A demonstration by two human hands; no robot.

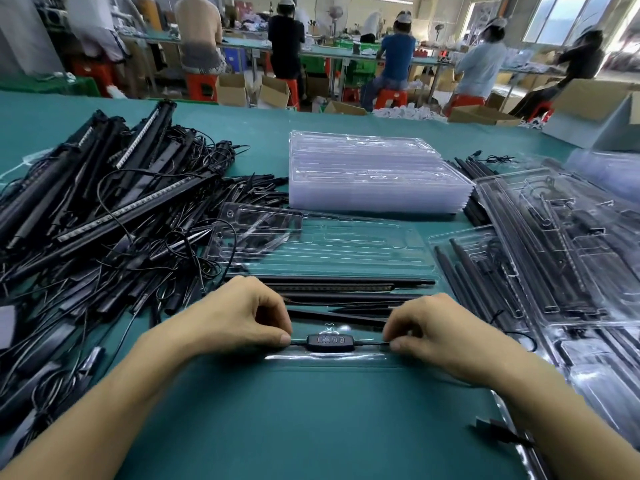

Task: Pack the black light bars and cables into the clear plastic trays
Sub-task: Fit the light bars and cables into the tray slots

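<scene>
A clear plastic tray (322,244) lies open on the green table in front of me, with black light bars (346,287) seated in its near slots. At its near edge a black controller with several buttons (330,342) sits on its thin cable. My left hand (242,317) pinches the cable just left of the controller. My right hand (436,334) pinches it just right of the controller. Both hands have curled fingers. A big loose heap of black light bars and cables (104,220) fills the left side.
A stack of empty clear trays (374,174) stands behind the open tray. Filled trays (554,254) overlap on the right, with more bars (474,168) beside the stack. A cardboard box (599,102) sits far right. People work at benches beyond the table.
</scene>
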